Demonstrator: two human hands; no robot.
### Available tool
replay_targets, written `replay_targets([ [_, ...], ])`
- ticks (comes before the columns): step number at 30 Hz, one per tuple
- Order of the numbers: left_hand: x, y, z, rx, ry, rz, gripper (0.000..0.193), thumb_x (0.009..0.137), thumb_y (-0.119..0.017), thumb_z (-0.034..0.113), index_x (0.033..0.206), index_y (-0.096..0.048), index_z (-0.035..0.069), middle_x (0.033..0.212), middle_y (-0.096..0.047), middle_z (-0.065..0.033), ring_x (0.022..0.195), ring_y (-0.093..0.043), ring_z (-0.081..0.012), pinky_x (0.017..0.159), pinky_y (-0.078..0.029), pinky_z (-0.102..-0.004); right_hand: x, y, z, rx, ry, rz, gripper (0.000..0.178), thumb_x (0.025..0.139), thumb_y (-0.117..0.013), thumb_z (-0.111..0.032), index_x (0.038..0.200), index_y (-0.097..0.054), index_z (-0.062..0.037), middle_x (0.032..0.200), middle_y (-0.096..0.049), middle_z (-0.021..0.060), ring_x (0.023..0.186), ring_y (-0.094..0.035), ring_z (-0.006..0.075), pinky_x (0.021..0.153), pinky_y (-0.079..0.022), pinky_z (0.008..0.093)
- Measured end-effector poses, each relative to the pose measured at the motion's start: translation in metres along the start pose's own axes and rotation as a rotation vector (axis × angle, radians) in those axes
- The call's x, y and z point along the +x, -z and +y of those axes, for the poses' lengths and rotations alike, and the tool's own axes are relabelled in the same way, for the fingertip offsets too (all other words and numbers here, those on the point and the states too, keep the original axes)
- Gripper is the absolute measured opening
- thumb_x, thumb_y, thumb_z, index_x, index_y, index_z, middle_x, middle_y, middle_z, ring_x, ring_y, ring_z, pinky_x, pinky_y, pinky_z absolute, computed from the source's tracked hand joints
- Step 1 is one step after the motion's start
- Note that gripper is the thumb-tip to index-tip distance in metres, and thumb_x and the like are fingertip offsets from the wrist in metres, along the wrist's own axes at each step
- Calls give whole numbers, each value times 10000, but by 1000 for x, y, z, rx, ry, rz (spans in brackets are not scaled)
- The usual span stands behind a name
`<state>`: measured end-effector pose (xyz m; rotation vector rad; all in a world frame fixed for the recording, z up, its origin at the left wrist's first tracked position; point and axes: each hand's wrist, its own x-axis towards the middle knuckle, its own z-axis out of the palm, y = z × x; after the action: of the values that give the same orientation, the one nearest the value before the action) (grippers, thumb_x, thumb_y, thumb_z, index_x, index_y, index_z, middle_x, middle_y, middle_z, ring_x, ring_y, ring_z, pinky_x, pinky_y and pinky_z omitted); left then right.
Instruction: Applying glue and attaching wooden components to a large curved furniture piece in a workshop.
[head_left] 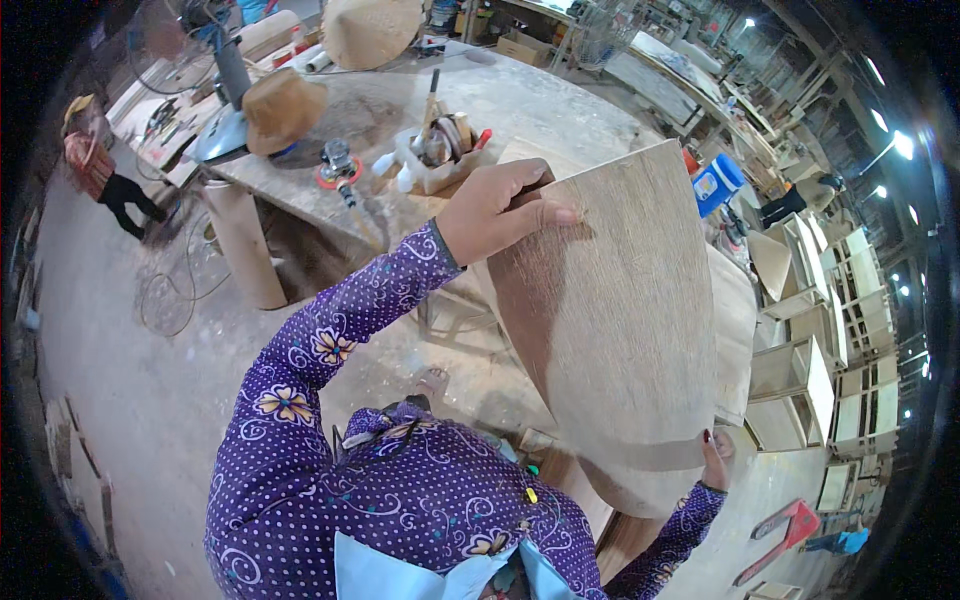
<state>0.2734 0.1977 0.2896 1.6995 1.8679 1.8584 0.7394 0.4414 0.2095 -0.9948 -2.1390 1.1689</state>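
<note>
A large, thin wooden panel (625, 300) with visible grain is held tilted in front of me, its far edge raised above the workbench. My left hand (503, 208) is closed on the panel's upper left corner, thumb on the near face and fingers behind it. At the lower right, my right hand (716, 460) grips the panel's edge, its fingers partly hidden. More pale wood shows behind the panel on the right. Beyond my left hand, a tray of tools and bottles (440, 165) sits on the bench.
The dusty workbench (530, 105) carries a round power sander (340, 165) with a hose and a brown hat-like item (283, 108). A blue container (717, 185) stands right of the panel. Wooden cabinet frames (795, 390) and a red pallet jack (785, 535) are farther right. A person (95, 165) stands far left.
</note>
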Motion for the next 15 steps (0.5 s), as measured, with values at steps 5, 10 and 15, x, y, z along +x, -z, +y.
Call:
replay_targets([
  [5, -24, 14, 21, 87, -6, 15, 440, 766, -672, 378, 758, -493, -24, 586, -433, -112, 539, -410, -174, 518, -363, -309, -13, -32, 17, 88, -93, -92, 183, 814, -583, -184, 689, -518, -67, 650, -412, -67, 606, -350, 32, 534, -260, 197],
  [10, -41, 31, 37, 213, 30, -41, 463, 757, -663, 415, 742, -478, -9, 590, -453, -129, 520, -449, -243, 503, -361, -338, -18, -78, 61, 127, -46, -132, 171, 812, -572, -176, 716, -543, -38, 644, -455, -56, 628, -399, 51, 559, -320, 228],
  [15, -55, 51, 41, 349, 54, -119, 450, 755, -644, 431, 726, -476, 15, 592, -484, -142, 558, -503, -332, 508, -376, -373, -19, -148, 107, 315, -246, -201, 132, 813, -565, -144, 779, -594, -20, 705, -532, -31, 676, -477, 83, 617, -379, 245],
])
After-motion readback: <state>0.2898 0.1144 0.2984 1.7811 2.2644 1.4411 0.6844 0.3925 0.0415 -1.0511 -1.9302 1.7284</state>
